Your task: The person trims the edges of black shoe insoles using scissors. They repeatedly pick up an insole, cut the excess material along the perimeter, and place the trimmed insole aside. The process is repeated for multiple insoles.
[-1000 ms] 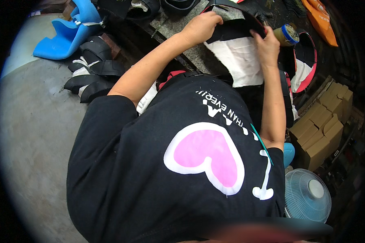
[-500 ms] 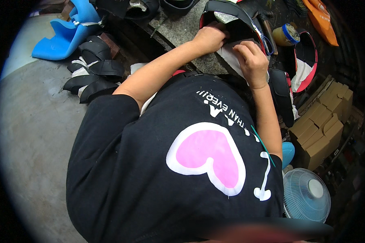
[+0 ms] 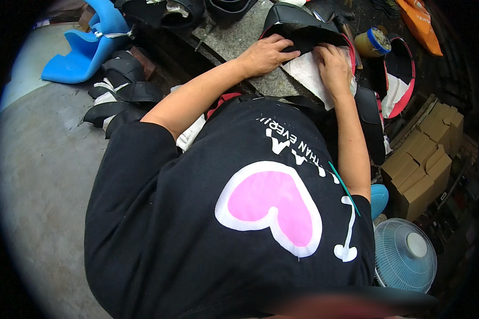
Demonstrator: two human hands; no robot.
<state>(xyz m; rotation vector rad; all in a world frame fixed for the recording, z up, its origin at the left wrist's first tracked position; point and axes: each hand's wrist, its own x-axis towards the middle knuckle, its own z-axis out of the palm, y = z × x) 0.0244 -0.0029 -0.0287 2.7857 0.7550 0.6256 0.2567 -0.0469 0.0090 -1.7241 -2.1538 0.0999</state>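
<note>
A curved black shoe upper (image 3: pixel 298 17) with a red edge lies on the stone slab in front of me, its hollow side toward me. White lining cloth (image 3: pixel 308 76) spreads out from it toward my body. My left hand (image 3: pixel 265 55) grips the upper's left rim, thumb and fingers closing on the black material. At the right side, my right hand (image 3: pixel 335 69) has its bent fingertips on the black inner face, with the palm over the white cloth. Fingertips of both hands are partly hidden inside the upper.
Similar uppers (image 3: pixel 399 80) lie right of my right hand, beside a blue-rimmed jar (image 3: pixel 372 42). The grey stone slab (image 3: pixel 234 32) lies under the work. More black pieces (image 3: pixel 127 87) and a blue foam sheet (image 3: pixel 82 50) are at left. Cardboard boxes (image 3: pixel 420 154) and a fan (image 3: pixel 404 255) stand at right.
My left hand has drawn back slightly, out of the upper's hollow. My right hand has gone from a raised pinch to touching the inner face. The upper's top has tipped toward me, covering the scissors.
</note>
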